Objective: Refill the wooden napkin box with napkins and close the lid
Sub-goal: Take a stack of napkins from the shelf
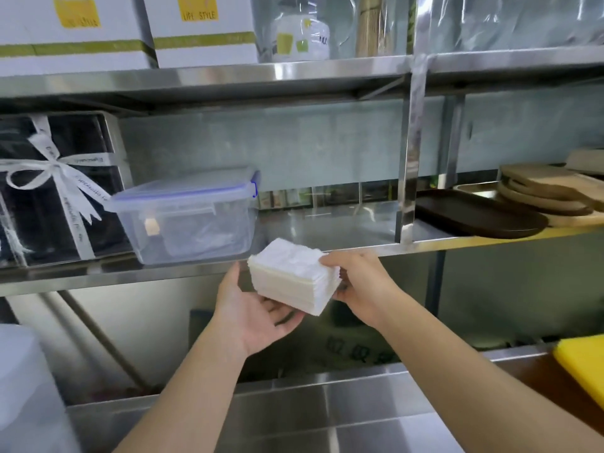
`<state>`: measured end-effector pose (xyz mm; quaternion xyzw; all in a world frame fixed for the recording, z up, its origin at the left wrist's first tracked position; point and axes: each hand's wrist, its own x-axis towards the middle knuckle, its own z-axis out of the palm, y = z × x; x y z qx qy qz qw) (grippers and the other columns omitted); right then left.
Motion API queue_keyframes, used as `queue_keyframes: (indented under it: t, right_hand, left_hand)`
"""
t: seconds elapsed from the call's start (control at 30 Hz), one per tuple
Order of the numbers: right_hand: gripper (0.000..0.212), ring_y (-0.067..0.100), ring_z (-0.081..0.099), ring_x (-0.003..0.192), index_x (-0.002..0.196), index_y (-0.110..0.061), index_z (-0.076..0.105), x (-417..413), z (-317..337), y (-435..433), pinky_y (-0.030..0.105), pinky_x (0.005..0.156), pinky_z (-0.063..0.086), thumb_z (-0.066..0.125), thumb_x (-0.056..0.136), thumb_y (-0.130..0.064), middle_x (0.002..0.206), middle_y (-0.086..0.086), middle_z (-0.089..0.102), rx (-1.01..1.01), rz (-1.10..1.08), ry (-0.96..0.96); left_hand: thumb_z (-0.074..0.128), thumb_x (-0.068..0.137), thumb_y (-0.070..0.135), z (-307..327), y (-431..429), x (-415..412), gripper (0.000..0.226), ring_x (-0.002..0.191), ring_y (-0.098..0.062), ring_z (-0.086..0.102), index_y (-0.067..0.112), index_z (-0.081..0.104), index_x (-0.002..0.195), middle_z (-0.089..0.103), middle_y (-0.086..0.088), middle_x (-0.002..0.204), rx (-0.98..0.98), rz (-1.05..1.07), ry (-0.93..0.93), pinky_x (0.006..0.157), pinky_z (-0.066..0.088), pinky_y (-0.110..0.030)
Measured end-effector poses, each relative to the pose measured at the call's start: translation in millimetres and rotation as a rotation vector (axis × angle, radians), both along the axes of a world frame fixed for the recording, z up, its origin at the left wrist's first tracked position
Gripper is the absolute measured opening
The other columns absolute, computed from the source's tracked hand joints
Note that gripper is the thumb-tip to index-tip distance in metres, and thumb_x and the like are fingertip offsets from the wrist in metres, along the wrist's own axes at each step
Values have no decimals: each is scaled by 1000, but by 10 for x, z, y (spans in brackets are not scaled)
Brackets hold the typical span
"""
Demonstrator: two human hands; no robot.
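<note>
A thick stack of white napkins (291, 276) is held in mid-air in front of the steel shelf edge (183, 273). My left hand (251, 312) cups it from below and from the left. My right hand (359, 282) grips its right end, thumb on top. No wooden napkin box is in view.
On the shelf behind stands a clear plastic container (186, 217) with a blue-clipped lid, beside a black gift box with white ribbon (49, 191). To the right lie a dark tray (480, 214) and wooden boards (549, 194). A yellow board (585, 361) rests low right, above a steel counter (294, 416).
</note>
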<state>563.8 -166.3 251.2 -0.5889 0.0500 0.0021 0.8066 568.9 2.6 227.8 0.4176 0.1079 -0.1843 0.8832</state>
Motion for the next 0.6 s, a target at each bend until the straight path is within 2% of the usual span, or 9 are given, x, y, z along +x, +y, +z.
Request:
queue_keyframes:
  t: [0.07,0.17,0.23,0.33,0.43,0.5,0.6]
  right_hand:
    - [28,30,61,96,106,5,58,-89,-17,-40,36,67,53,62,79,-1,111,18,63,-64,59,-5]
    - [4,27,62,83,81,-3,60,-239,-41,-110,34,66,53,62,78,-1,92,14,65,-135,112,-17]
    - [9,25,63,79,72,-7,59,-328,-55,-171,34,68,53,63,78,-2,84,11,65,-168,126,-32]
    - [6,22,65,76,76,-6,59,-476,-82,-245,31,66,53,64,78,-4,80,8,66,-158,151,-43]
    - [9,17,70,71,74,-7,61,-667,-76,-301,24,62,53,68,78,-8,75,5,72,-124,188,-65]
    - [7,17,72,79,77,-5,69,-796,-65,-356,21,64,54,70,78,-12,82,5,77,-92,232,-37]
    - [27,20,72,86,98,3,70,-1034,-69,-428,19,62,57,73,77,-14,97,12,75,-11,230,108]
  left_hand:
    - [44,79,64,-30,67,-75,61,95,-34,66,16,62,112,72,-17,100,90,-59,21,70,53,-47]
    - [53,76,59,-25,162,-222,54,96,-31,65,17,65,108,74,-13,93,256,-115,51,76,50,-49]
    - [58,73,60,9,212,-332,56,94,-29,66,14,67,103,75,-11,83,364,-138,54,80,48,-50]
    - [69,59,63,75,244,-514,64,95,-26,65,13,68,99,75,-7,79,532,-197,34,82,48,-49]
    - [79,45,51,158,228,-718,64,90,-22,67,20,68,100,75,-2,82,670,-284,-23,81,47,-51]
    - [79,45,42,224,198,-862,62,82,-19,69,21,65,102,75,1,78,729,-316,-29,83,45,-54]
    - [80,47,37,291,137,-1090,61,72,-18,72,18,65,103,75,0,77,781,-316,-26,87,39,-58]
